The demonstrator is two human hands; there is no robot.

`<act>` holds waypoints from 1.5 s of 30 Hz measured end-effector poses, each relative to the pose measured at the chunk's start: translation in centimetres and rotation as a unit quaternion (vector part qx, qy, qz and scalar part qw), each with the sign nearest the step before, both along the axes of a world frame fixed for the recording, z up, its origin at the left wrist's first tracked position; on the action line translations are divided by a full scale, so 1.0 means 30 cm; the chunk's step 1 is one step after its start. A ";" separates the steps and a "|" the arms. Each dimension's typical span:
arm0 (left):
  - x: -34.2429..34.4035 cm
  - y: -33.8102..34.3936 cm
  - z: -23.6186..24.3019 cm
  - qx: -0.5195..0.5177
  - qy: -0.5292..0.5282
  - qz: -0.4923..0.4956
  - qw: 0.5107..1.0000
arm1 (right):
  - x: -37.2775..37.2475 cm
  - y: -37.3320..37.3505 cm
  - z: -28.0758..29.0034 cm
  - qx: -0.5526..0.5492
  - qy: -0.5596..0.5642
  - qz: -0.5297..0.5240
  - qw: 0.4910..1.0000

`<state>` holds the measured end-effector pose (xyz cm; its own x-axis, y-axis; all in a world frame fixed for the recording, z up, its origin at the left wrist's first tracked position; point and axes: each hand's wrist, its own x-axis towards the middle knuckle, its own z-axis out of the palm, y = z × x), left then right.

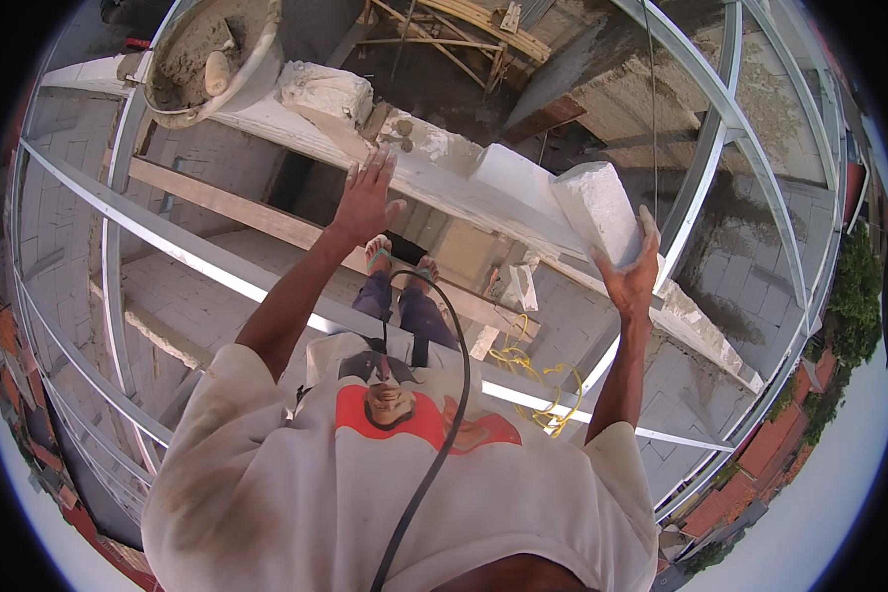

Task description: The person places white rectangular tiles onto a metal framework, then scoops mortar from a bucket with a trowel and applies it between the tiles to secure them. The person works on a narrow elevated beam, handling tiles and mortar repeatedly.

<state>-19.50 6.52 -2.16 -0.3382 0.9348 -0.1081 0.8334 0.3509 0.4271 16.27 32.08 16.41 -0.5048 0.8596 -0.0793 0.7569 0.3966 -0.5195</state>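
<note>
Fingers (pixel 378 165) of the left hand (pixel 363 204) spread slightly apart at eleven o'clock (nothing in them), near the wall (pixel 444 202) running from eleven toward four. Bucket (pixel 248 89) of grey mix (pixel 180 67) at half past ten. Block (pixel 599 205) at two, clamped in the right hand (pixel 629 280). Yellow rope (pixel 511 357) at four.

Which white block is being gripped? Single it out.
The angular white block, held at its near end by the right hand. The rough block beside the mortar bucket and the low smooth block in between are ungripped.
</note>
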 end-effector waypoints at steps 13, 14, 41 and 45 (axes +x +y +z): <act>-0.103 -0.578 -0.064 -0.116 -0.052 0.215 0.968 | 0.028 0.125 -0.013 -0.006 -0.050 0.144 0.988; -0.105 -0.609 -0.038 -0.145 -0.050 0.229 0.961 | 0.022 0.127 -0.009 -0.011 -0.065 0.142 0.988; -0.088 -0.782 -0.062 0.167 -0.124 0.734 0.647 | -0.114 0.096 0.060 0.059 -0.210 0.187 0.958; -0.077 -0.793 -0.044 0.177 -0.102 0.722 0.661 | -0.146 0.094 0.081 0.058 -0.207 0.173 0.961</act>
